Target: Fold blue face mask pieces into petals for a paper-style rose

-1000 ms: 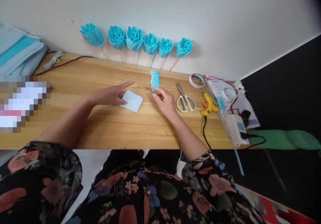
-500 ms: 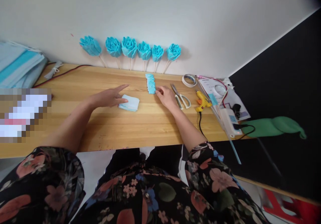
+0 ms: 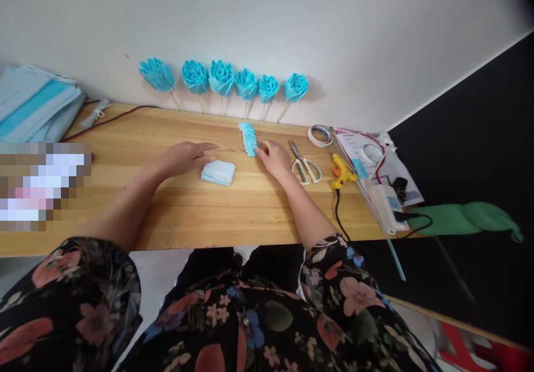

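Petals (image 3: 248, 138) lie in 1 row on the tabletop (image 3: 187, 216), right hand (image 3: 274, 159) at their near end, whether pinching I cannot tell; left hand (image 3: 180, 159), fingers spread, at the stack (image 3: 218, 173).

"What's at the right end of the bench (image 3: 250, 216)?"
"A white power strip (image 3: 386, 209) with a black plug (image 3: 400, 216) in it, near some printed paper (image 3: 354, 145)."
"And farther left?"
"A roll of white tape (image 3: 312, 140), lying flat near the wall (image 3: 233, 16)."

Six flowers (image 3: 221, 77), one white stack (image 3: 218, 172), one scissors (image 3: 303, 160), one glue gun (image 3: 344, 172)
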{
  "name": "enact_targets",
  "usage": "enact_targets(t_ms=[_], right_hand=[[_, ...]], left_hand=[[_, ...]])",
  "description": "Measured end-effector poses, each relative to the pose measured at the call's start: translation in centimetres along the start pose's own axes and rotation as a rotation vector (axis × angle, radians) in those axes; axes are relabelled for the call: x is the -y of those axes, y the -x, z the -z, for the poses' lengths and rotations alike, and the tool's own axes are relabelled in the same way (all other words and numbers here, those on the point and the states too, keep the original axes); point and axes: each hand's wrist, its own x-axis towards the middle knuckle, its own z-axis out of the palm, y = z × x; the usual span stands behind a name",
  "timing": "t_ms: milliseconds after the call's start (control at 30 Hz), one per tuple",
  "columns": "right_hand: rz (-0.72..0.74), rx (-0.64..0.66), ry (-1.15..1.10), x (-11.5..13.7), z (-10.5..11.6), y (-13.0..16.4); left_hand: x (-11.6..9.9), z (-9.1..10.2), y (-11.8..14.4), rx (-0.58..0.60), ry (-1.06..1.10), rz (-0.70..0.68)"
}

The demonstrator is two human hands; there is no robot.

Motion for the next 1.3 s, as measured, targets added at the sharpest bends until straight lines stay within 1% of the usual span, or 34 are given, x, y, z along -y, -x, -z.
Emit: enact_targets(t_ms=[167, 333, 467, 633, 700, 800, 867, 900, 967, 1033, 1133, 1200, 1233, 1300], right_hand=[[0.000, -0.052, -0.129, -0.9, -0.1, 0.2], [-0.017, -0.055, -0.121, -0.7, -0.2, 0.3], [-0.017, -0.043, -0.140, -0.3, -0.1, 0.4], [-0.029, -0.052, -0.131, -0.2, 0.2, 0.6], [-0.019, -0.060, -0.097, -0.1, 0.3, 0.6], [0.001, -0.041, -0.052, 0.1, 0.1, 0.6], [0.013, -0.030, -0.022, 0.3, -0.2, 0.4], [0.017, -0.031, -0.014, 0.3, -0.4, 0.3], [0.010, -0.042, -0.041, 0.4, -0.7, 0.2], [-0.010, -0.065, -0.175, 0.4, -0.8, 0.1], [-0.030, -0.092, -0.571, 0.6, -0.8, 0.3], [-0.008, -0.098, -0.819, 1.2, -0.6, 0.6], [0.011, -0.100, -0.897, 1.6, -0.6, 0.9], [0.056, -0.104, -0.963, 2.6, -0.4, 1.5]], left_hand=[[-0.3, -0.3, 0.0, -0.041, 0.021, -0.031], [-0.2, -0.7, -0.1, -0.047, 0.068, -0.025], [-0.3, -0.9, -0.2, -0.045, 0.147, -0.036], [-0.4, -1.1, -0.2, -0.073, 0.209, -0.047], [-0.3, -1.2, -0.3, -0.118, 0.222, -0.055], [-0.2, -1.4, -0.4, -0.269, 0.298, -0.043], [-0.4, -1.4, -0.4, -0.364, 0.416, -0.022], [-0.6, -1.3, -0.3, -0.389, 0.492, -0.011], [-1.3, -1.1, -0.1, -0.386, 0.653, 0.008], [-2.0, -0.9, 0.1, -0.353, 0.793, 0.016], [-3.0, -0.8, 0.4, -0.291, 0.911, -0.019], [-3.6, -0.8, 0.5, -0.234, 0.927, -0.052], [-3.8, -0.9, 0.5, -0.203, 0.921, -0.067], [-4.2, -0.9, 0.7, -0.137, 0.888, -0.104]])
